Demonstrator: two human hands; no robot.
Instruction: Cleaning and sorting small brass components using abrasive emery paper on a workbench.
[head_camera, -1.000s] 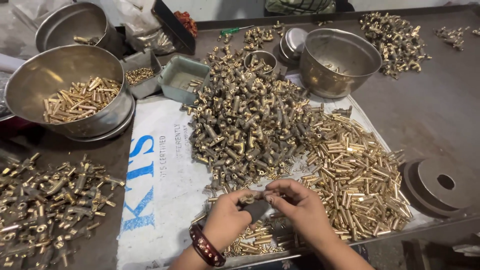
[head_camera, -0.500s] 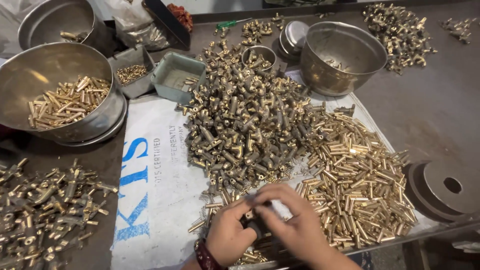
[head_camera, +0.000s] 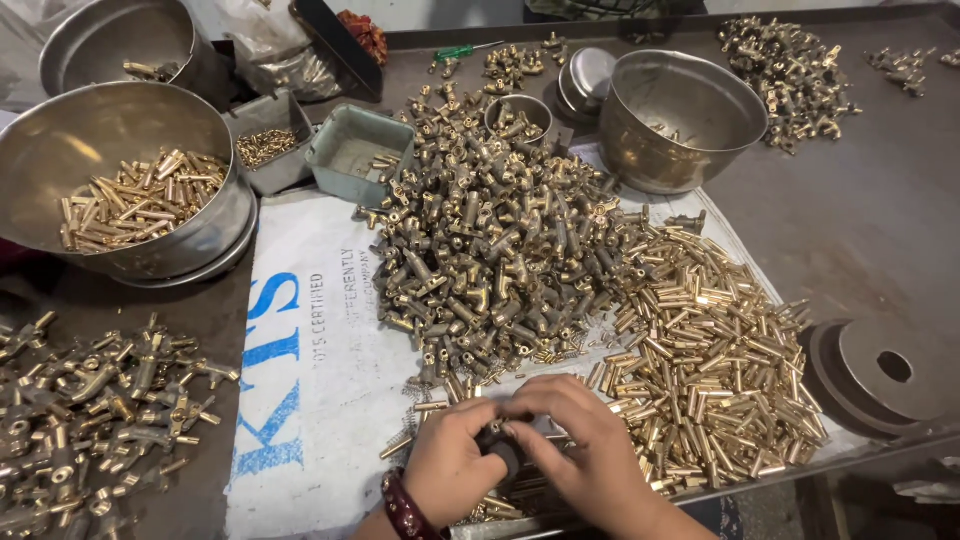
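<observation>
Two hands: the left hand (head_camera: 452, 470) and the right hand (head_camera: 580, 450) meet at the near edge of the bench, fingers of both curled shut around a small dark part (head_camera: 503, 452) pinched between them; what exactly it is cannot be told.
Where the part sits: held just above the white printed sack (head_camera: 320, 400), at the foot of the heaps.
Wrist: a dark red bangle (head_camera: 402, 505) on the left.
Middle heap: a tall mound of brass valve fittings (head_camera: 500, 240), dull and tangled, apparently unworked.
Right heap: a spread of bright brass tubes (head_camera: 720, 370), just beside the right hand.
Left side: a loose scatter of T-shaped brass pieces (head_camera: 90, 400) on the bare bench.
Progress, as judged: plenty of loose stock lies in the heaps, so the bulk of the work looks undone; only part of one bowl is filled.
Large steel bowl (head_camera: 200, 230): holds a modest layer of brass tubes, well short of full.
Second steel bowl (head_camera: 80, 50): a few pieces only.
Far steel bowl (head_camera: 690, 110): nearly bare inside, a few bits at the bottom.
Small steel cup (head_camera: 520, 115): a handful of fittings.
Green tray (head_camera: 355, 155): a few small parts.
Grey tray (head_camera: 265, 150): tiny brass bits.
Bench edge, right: a round dark disc (head_camera: 880, 375) with a centre hole.
</observation>
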